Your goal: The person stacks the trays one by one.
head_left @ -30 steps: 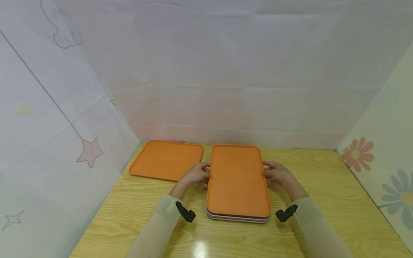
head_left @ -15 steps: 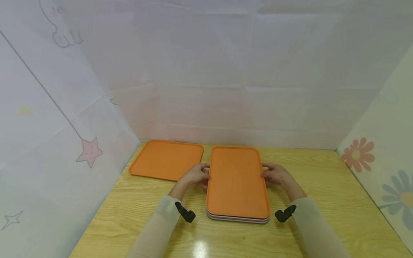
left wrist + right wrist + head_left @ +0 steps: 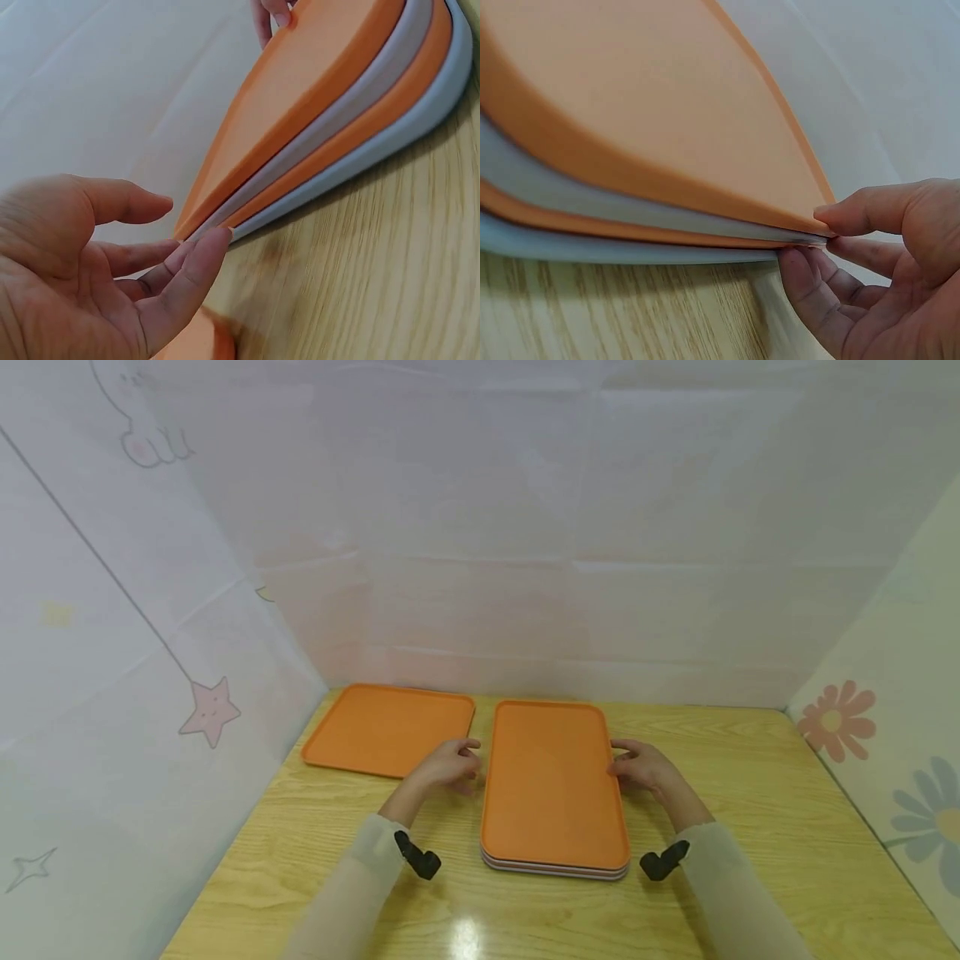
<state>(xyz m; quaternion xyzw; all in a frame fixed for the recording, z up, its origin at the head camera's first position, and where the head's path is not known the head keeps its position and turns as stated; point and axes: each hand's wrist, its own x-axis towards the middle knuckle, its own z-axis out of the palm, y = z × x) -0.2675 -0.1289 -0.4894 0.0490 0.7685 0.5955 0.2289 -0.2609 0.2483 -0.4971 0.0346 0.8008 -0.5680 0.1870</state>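
Note:
A stack of several rectangular trays (image 3: 555, 777), orange on top with pale grey and orange rims below, lies on the table in front of me. My left hand (image 3: 447, 763) is just off the stack's left side in the head view. In the left wrist view its thumb (image 3: 135, 201) stands clear of the top rim, and the other fingertips are right at the tray edges. My right hand (image 3: 647, 768) pinches the stack's right edge. Its thumb (image 3: 866, 210) lies on the top tray's rim, with fingers against the edges below.
Another orange tray (image 3: 390, 727) lies flat at the back left, turned sideways, close to the left hand. The wooden table (image 3: 750, 777) is bordered by a pale sheet (image 3: 570, 568) behind and printed sheets on both sides.
The top tray has settled down flush onto the stack. My left hand has let go of the left edge and moved a little left; the right hand has stayed nearly in place.

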